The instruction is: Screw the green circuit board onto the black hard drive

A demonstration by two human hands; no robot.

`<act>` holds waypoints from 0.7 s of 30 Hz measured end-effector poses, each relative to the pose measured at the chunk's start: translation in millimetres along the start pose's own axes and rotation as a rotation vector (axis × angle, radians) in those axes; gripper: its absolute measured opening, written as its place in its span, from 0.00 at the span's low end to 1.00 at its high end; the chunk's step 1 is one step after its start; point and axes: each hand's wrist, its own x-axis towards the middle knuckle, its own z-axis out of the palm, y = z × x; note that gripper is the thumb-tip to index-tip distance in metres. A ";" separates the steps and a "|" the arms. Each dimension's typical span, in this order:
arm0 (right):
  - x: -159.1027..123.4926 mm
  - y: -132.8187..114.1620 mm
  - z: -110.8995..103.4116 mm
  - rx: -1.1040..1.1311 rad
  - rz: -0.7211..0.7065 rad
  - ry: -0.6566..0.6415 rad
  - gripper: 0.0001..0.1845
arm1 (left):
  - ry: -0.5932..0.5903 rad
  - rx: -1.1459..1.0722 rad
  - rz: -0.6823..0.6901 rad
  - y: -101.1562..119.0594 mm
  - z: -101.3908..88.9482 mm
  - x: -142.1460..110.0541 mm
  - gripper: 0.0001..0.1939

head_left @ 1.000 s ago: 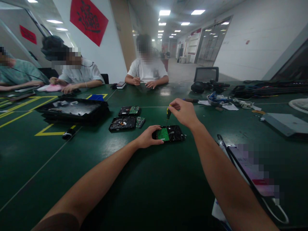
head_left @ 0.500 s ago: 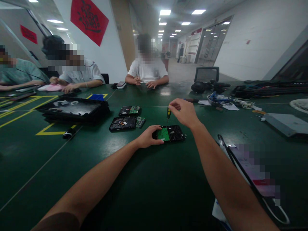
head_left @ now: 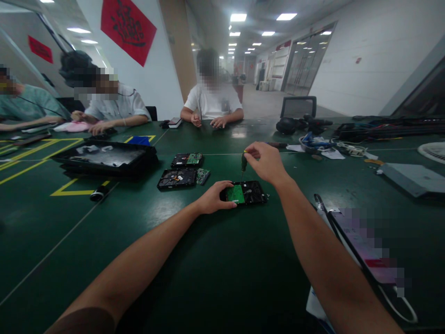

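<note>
A black hard drive (head_left: 255,192) with a green circuit board (head_left: 236,194) lies flat on the table. My left hand (head_left: 216,198) grips its left end, thumb at the near edge and fingers at the far edge. Above the drive, my right hand (head_left: 264,160) pinches the top of a small screwdriver (head_left: 244,162), held upright. Its shaft points down at the far edge of the green board; the tip is too small to make out. Small bits, perhaps screws, lie by the drive's right end. Beyond my left hand are another opened drive (head_left: 177,178), a loose circuit board (head_left: 203,176) and a further drive (head_left: 187,159).
Stacked black trays (head_left: 104,155) stand at the left, near a black cylinder (head_left: 99,193). On the right are a phone (head_left: 365,246) with a cable, a grey metal box (head_left: 413,178) and a bowl of cables (head_left: 314,144). Several people sit across the table.
The screwdriver's handle shows a different side, dark now where yellow showed before, so it has turned in my right fingers. My left hand and the drive stay put.
</note>
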 end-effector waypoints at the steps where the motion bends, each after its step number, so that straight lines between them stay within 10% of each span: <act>1: 0.0 -0.2 0.2 -0.003 0.007 0.006 0.03 | 0.000 0.001 0.000 0.3 -0.1 -0.1 0.40; 21: 0.4 -3.5 -1.0 -0.028 -0.038 -0.011 0.08 | -0.002 0.014 -0.004 0.7 0.1 0.1 0.41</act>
